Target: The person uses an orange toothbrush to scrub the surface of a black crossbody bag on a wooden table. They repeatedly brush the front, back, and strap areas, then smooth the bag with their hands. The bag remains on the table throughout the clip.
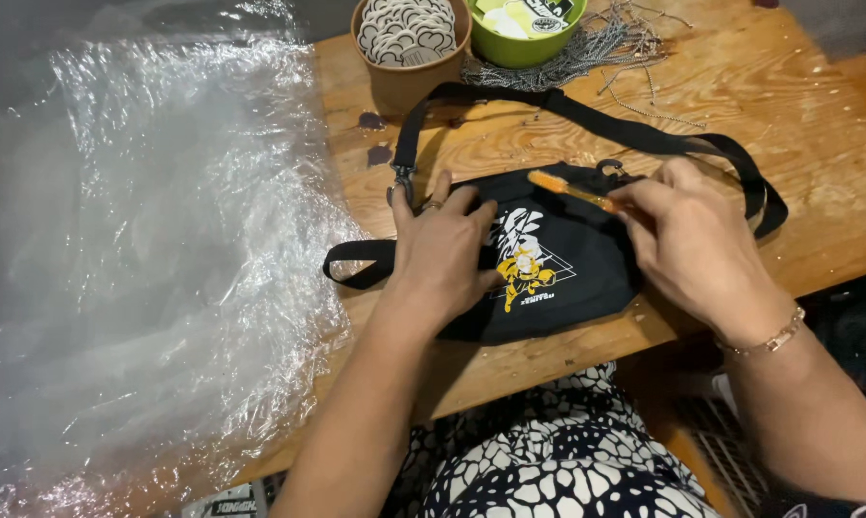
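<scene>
Bare wood right of the black pouch (557, 269); plastic sheeting (145, 240) crowds its left.

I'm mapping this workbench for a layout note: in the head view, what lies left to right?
Crinkled clear plastic sheet → left hand → black fabric pouch with yellow print → right hand holding an orange stick.

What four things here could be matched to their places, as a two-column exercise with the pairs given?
Things:
1. black pouch
2. green bowl
3. plastic sheet
4. orange-handled tool

Places:
A. spread over the table's left side
B. at the table's far edge, beside the brown cup
C. under the left hand
D. in the right hand

Pairs: 1-C, 2-B, 3-A, 4-D
</scene>
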